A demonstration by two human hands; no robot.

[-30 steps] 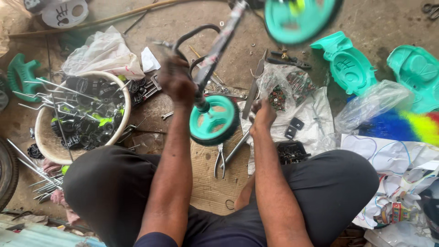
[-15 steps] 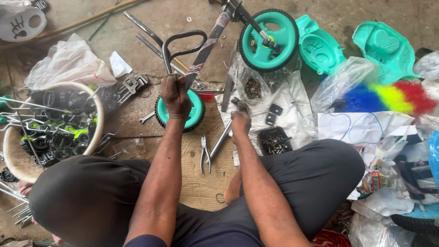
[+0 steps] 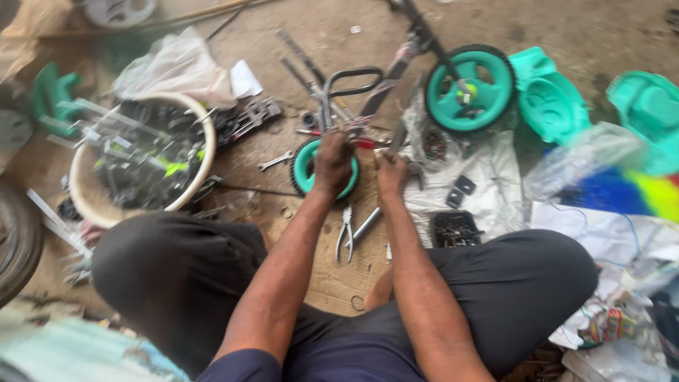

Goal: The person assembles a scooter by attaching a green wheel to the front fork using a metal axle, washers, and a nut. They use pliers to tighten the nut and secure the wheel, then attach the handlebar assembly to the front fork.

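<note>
Head view shows us seated on the floor (image 3: 537,28) with a small tricycle frame (image 3: 396,67) laid out ahead. Compared with a second ago, the frame has come down: it was tilted up with one teal wheel near the top of the view, and now it lies low, its big wheel (image 3: 470,88) resting on the ground to the right and its small wheel (image 3: 311,170) just in front of us. Our left hand was raised on the frame then; now it has dropped onto the small wheel. We judge this as a shift from turning the frame over to close work at the wheel's hub.

Our left hand (image 3: 332,159) lies over the small wheel, fingers curled down on its rim and hub, a closed grip on the wheel. Our right hand (image 3: 390,173) sits just beside it, fingers pinched together; what they pinch is too small and blurred to tell. Both forearms reach straight forward between our knees, nearly parallel, wrists bent down.

Pliers (image 3: 345,237) lie on the floor just below the hands. A white basin (image 3: 198,134) of metal parts stands to the left, teal seats (image 3: 548,99) to the right.
</note>
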